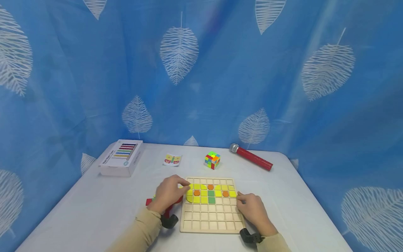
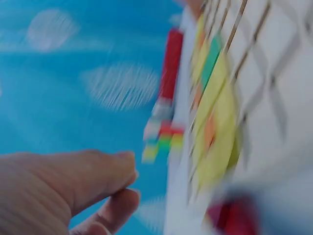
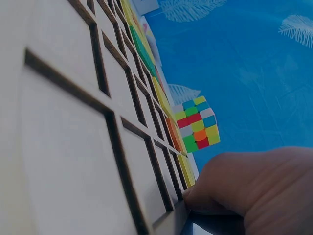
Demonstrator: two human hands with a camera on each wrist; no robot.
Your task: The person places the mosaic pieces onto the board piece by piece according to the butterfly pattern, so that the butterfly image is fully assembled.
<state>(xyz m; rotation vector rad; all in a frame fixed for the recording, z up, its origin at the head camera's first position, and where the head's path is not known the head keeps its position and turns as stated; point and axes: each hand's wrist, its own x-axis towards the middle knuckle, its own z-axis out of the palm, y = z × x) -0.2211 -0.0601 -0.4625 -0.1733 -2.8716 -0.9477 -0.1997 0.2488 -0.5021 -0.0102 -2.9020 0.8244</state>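
Observation:
A wooden grid board (image 1: 213, 226) lies on the table with yellow, orange and green tiles set in its upper rows. My left hand (image 1: 170, 192) is over its upper left edge, thumb and forefinger apart close to the yellow tiles (image 1: 197, 199). In the left wrist view no piece shows between the fingers of my left hand (image 2: 93, 181). My right hand (image 1: 254, 208) holds the board's right edge, fingertips beside the end yellow tile (image 1: 232, 193). The thumb (image 3: 195, 196) sits on the rim in the right wrist view. Loose red pieces (image 1: 168, 211) lie partly hidden beneath my left hand.
Behind the board stands a puzzle cube (image 1: 212, 160), with a picture card (image 1: 172, 160) to its left. A white box (image 1: 121, 157) sits at the back left. A red microphone (image 1: 252, 157) lies at the back right. Blue leaf-patterned cloth (image 1: 195, 105) surrounds the table.

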